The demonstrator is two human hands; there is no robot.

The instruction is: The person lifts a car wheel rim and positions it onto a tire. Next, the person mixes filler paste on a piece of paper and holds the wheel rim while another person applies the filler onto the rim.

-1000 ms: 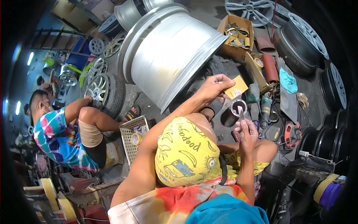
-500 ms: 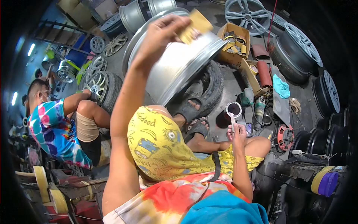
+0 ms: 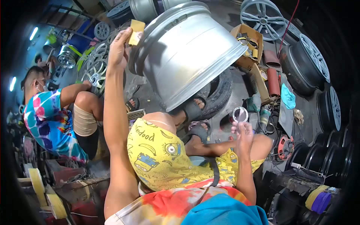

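My left hand (image 3: 118,47) is raised at the left edge of a large silver wheel rim (image 3: 187,48), its fingers closed on a flat yellow card (image 3: 137,30) with a pale smear. The card is close to the rim's outer lip; I cannot tell whether they touch. The rim lies tilted on a black tyre (image 3: 221,93) in front of my feet. Above my right knee, my right hand (image 3: 244,137) is closed on a thin, pale stick (image 3: 241,118), blurred by motion. The stick's far end is at the mouth of a round dark can (image 3: 227,122).
A cardboard box (image 3: 258,37) of yellow abrasive pieces stands beyond the rim. At right are a red roll (image 3: 273,82), a power tool (image 3: 265,114), a turquoise cloth (image 3: 288,96) and more wheels (image 3: 307,56). A co-worker (image 3: 56,116) sits at left beside several rims.
My left hand has moved left with the yellow card, from above the rim's barrel to its left edge. My right hand has shifted slightly right, still by the can. The view has turned a little.
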